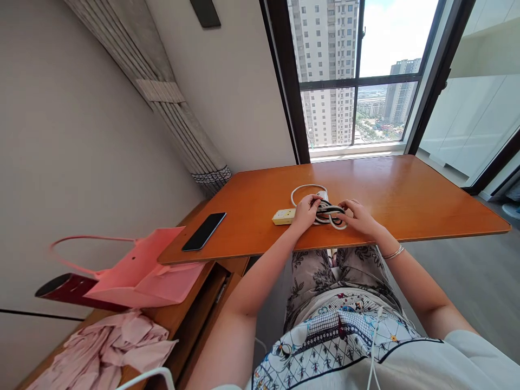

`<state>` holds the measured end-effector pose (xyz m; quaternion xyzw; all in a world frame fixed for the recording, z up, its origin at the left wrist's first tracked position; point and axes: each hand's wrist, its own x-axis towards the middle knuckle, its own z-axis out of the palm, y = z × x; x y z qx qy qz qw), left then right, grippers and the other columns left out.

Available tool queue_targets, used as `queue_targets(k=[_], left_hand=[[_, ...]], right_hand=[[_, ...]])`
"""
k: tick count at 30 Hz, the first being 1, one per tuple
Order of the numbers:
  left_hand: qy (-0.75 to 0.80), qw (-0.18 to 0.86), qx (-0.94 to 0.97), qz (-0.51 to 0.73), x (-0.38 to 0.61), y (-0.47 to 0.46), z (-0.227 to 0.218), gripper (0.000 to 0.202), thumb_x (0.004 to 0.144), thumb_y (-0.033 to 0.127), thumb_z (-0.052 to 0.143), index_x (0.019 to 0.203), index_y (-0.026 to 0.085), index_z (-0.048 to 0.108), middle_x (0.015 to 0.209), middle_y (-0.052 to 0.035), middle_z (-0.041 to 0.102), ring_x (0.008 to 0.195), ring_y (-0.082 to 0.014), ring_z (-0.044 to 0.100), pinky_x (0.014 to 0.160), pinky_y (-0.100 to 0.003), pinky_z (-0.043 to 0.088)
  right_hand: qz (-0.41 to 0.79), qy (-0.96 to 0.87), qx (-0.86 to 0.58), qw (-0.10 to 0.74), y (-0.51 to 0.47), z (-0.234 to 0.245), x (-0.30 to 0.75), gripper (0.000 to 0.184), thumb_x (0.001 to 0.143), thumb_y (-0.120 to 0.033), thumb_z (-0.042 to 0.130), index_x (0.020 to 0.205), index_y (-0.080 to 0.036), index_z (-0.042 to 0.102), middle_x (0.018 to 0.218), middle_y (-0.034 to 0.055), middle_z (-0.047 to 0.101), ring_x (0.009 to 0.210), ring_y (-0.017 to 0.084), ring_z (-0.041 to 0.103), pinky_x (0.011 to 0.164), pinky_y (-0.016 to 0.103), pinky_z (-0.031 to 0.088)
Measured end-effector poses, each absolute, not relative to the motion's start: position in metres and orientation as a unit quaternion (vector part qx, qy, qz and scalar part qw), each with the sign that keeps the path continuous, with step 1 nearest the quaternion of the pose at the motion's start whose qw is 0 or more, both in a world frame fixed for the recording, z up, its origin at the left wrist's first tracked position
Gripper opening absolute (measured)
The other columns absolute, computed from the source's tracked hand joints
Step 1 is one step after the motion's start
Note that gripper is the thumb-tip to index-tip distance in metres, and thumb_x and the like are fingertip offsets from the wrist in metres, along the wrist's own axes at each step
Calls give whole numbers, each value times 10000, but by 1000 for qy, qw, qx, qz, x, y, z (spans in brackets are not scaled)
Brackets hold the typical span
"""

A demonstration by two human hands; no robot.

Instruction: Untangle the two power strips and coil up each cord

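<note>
A coiled bundle of black and white cables [328, 212] lies on the brown tabletop [377, 187] near its front edge. My left hand [306, 213] is closed on the bundle's left side, with thumb and fingers pressed together on the cables. At the right end, the curled fingers of my right hand [359, 218] grip the cables too. Just left of my left hand is a pale yellow power strip [283, 217], partly covered by that hand. A white cord [303, 187] loops behind the hands to a white plug-like piece [323, 194].
A black phone [204, 231] lies on the table's left part. Beyond the left edge stand a pink bag [150, 265], a dark red cylinder [67, 290] and crumpled pink cloth [109, 346] on a wooden cabinet. A window [357, 81] is behind the table.
</note>
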<state>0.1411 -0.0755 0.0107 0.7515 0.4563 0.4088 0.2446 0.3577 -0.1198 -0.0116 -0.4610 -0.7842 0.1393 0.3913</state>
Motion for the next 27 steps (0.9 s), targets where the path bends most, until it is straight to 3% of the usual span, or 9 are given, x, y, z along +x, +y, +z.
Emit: queue_targets(k=[4, 7, 12, 18, 23, 27], left_hand=[[456, 263, 752, 396, 138, -70, 9, 192, 901, 263, 518, 974, 184, 676, 981, -73, 723, 929, -227, 658, 877, -372, 526], [453, 262, 764, 377, 136, -70, 11, 222, 907, 272, 496, 992, 174, 677, 1003, -83, 719, 960, -235, 655, 898, -384, 521], [416, 256, 813, 318, 132, -72, 24, 266, 891, 282, 502, 1012, 191, 720, 1061, -68, 722, 1041, -241, 646, 991, -389, 491], [390, 278, 839, 258, 131, -68, 31, 312, 866, 440, 576, 950, 198, 753, 994, -61, 740, 975, -248, 664, 905, -356, 519], [398, 244, 824, 321, 132, -68, 22, 282, 891, 392, 566, 968, 190, 748, 1015, -71, 734, 1008, -247, 659, 965, -375, 496], [428, 217, 790, 381, 136, -69, 13, 237, 906, 334, 566, 973, 185, 738, 1026, -88, 730, 1040, -250, 651, 976, -389, 492]], right_hand=[[278, -776, -423, 376, -126, -19, 362, 726, 628, -474, 871, 1222, -203, 552, 1258, 95, 618, 1088, 241, 619, 976, 427, 511], [360, -751, -412, 370, -128, -23, 361, 747, 625, -472, 871, 1226, -209, 515, 1273, 91, 604, 925, 180, 640, 847, 373, 560], [329, -753, -431, 373, -125, -31, 356, 799, 610, -487, 885, 1241, -208, 482, 1218, 85, 638, 797, 150, 607, 731, 328, 552], [256, -765, -451, 381, -125, -36, 350, 762, 639, -488, 877, 1249, -220, 507, 1176, 84, 681, 905, 212, 667, 768, 334, 538], [178, -765, -479, 392, -128, -32, 345, 629, 697, -473, 844, 1201, -225, 561, 1049, 72, 728, 925, 243, 702, 793, 340, 527], [127, -742, -521, 403, -127, -34, 342, 486, 746, -474, 811, 1106, -234, 591, 912, 49, 739, 793, 226, 702, 709, 304, 502]])
